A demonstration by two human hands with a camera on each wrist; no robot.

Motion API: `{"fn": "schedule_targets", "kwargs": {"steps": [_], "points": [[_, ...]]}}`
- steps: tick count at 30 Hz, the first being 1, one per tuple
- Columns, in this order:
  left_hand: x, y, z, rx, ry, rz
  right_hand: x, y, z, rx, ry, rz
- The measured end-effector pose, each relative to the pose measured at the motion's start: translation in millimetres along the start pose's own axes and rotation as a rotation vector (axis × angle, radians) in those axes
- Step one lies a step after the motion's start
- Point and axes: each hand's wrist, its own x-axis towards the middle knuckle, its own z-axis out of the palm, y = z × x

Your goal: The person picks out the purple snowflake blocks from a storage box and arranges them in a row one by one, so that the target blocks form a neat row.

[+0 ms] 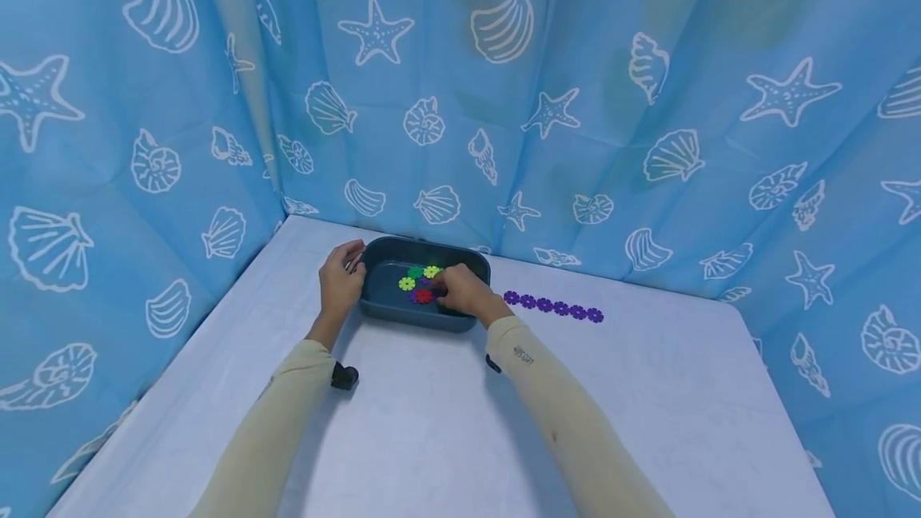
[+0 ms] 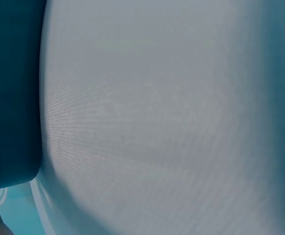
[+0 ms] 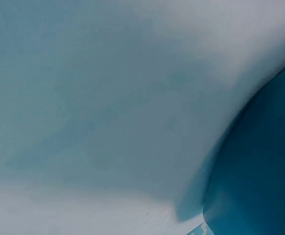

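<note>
A dark blue-grey plastic bin (image 1: 403,312) stands on the white table, with flower-shaped plastic discs inside. Among them are a red disc (image 1: 423,296), a yellow-green disc (image 1: 407,284) and a green disc (image 1: 415,271); bits of purple show beside the red one. My left hand (image 1: 341,280) grips the bin's left rim, fingers curled at its edge. Over the right wall my right hand (image 1: 464,290) reaches in, fingertips down by the discs; whether they pinch one is hidden. Both wrist views show mostly the bin's outer wall (image 2: 12,88) and pale cloth.
Right of the bin, several purple flower discs (image 1: 561,308) lie in a straight row on the white tabletop (image 1: 647,390). A blue curtain (image 1: 460,86) with shell and starfish prints hangs behind the table and along both sides.
</note>
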Motion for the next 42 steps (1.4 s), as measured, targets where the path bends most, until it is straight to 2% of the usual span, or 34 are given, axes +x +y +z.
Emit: {"fn": "schedule_targets", "kwargs": {"steps": [10, 19, 27, 33, 42], "points": [[-0.8, 1.3, 2.0, 0.024, 0.001, -0.003, 0, 0, 2.3, -0.027, -0.014, -0.007], [1.2, 2.1, 2.0, 0.014, 0.004, 0.004, -1, 1, 1.8, -0.077, 0.037, -0.029], [1.9, 2.7, 2.2, 0.018, 0.003, -0.006, 0, 1, 2.7, -0.054, 0.052, -0.013], [0.5, 2.1, 1.3, 0.021, 0.003, -0.011, -1, 3, 3.8, 0.026, 0.101, -0.029], [-1.4, 2.1, -1.0, 0.03, -0.004, -0.01, -9, 2, 2.8, 0.248, 0.267, -0.069]]}}
